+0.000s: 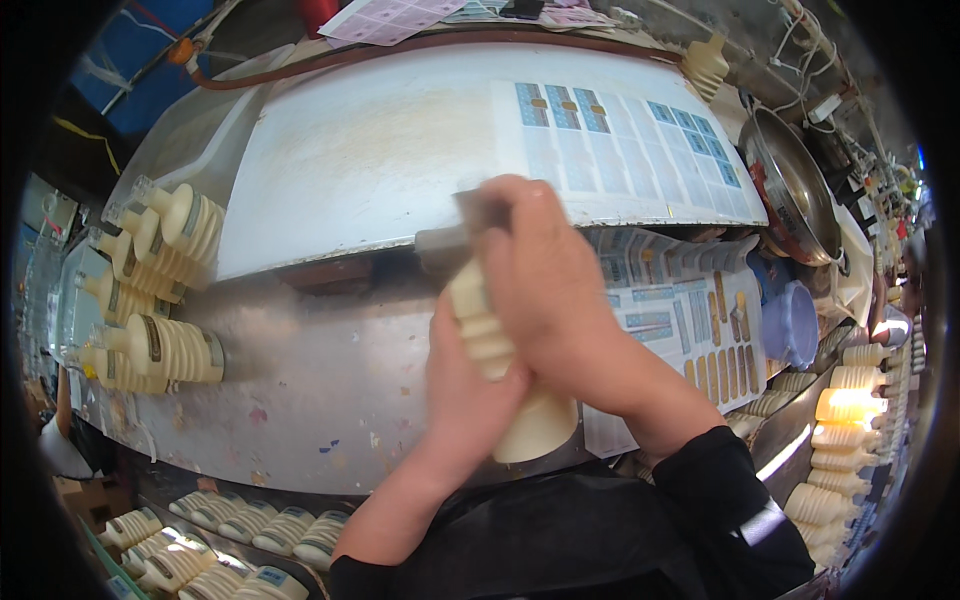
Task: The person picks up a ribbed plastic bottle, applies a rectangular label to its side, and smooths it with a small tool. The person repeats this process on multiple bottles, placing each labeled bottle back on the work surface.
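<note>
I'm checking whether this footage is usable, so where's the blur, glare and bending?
Head view: the right hand is blurred, apparently by motion; head view, right side: harsh glare on a bottle; head view, lower left: the near edge of the metal table bows.

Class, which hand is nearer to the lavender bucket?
Right: the right hand is left of the lavender bucket; the left hand is farther left, gripping the cream bottle.

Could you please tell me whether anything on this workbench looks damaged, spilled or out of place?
No clear spill, but the white board has a brownish, worn-looking patch, unlike its whiter edges. Small coloured flecks also dot the metal tabletop left of the held bottle; whether scraps or paint, I can't tell.
</note>
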A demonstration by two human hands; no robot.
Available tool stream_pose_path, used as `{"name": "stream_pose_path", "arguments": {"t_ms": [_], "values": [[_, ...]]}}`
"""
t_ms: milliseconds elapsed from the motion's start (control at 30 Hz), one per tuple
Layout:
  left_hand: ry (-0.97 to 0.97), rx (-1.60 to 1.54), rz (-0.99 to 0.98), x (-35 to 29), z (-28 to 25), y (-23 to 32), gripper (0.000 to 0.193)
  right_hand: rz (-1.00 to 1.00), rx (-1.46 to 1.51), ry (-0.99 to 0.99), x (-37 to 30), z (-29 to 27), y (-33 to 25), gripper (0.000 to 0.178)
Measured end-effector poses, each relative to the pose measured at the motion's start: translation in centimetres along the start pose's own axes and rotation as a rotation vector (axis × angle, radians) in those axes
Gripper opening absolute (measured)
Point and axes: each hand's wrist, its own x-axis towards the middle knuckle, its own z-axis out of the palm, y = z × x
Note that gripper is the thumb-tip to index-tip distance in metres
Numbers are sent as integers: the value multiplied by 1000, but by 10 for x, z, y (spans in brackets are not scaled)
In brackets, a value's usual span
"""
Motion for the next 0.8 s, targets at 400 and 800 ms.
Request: {"name": "stream_pose_path", "arguments": {"t_ms": [400,800], "values": [[8,27,22,0,-1,-3,87,-15,-80,-4,3,3,-1,32],[63,38,-17,21,-9,-3,60,-8,55,4,-5,-11,40,36]]}}
